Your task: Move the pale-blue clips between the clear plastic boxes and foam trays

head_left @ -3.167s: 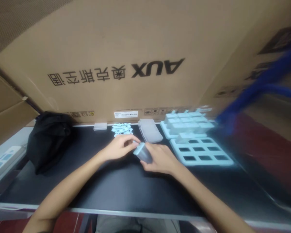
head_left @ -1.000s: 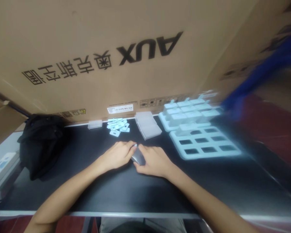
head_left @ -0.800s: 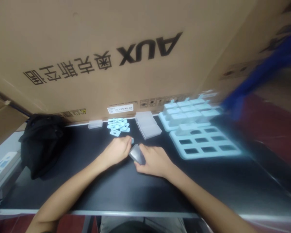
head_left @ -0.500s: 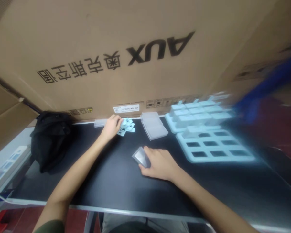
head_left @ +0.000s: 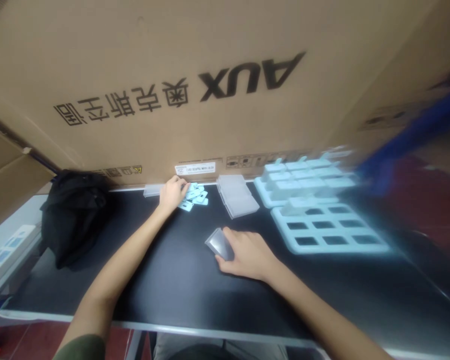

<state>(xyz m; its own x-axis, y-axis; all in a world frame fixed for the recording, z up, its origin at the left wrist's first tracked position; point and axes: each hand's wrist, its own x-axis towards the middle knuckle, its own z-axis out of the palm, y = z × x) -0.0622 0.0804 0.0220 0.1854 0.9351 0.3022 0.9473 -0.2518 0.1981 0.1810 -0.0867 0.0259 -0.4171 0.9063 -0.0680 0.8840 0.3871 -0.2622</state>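
Observation:
At the left edge of a loose pile of small light blue plastic pieces (head_left: 195, 196), each with a dark window, my left hand (head_left: 173, 193) has its fingers curled together. Whatever lies under those fingertips is hidden. My right hand (head_left: 245, 251) grips a small clear plastic case (head_left: 220, 243) just above the black table, thumb below and fingers on top. Several flat translucent plastic cases (head_left: 239, 197) lie stacked between the pile and the light blue trays. Another translucent piece (head_left: 152, 190) lies behind my left hand.
A light blue frame tray (head_left: 324, 246) with rectangular openings lies at the right. Behind it stands a tray of raised light blue blocks (head_left: 303, 181). A black bag (head_left: 73, 215) sits at the left, beside a white strip (head_left: 9, 255). A large cardboard box (head_left: 142, 45) walls the back.
The view has shifted slightly. My left hand stays by the light blue pieces with little movement, and my right hand keeps its hold on the clear case, which is turned a little.

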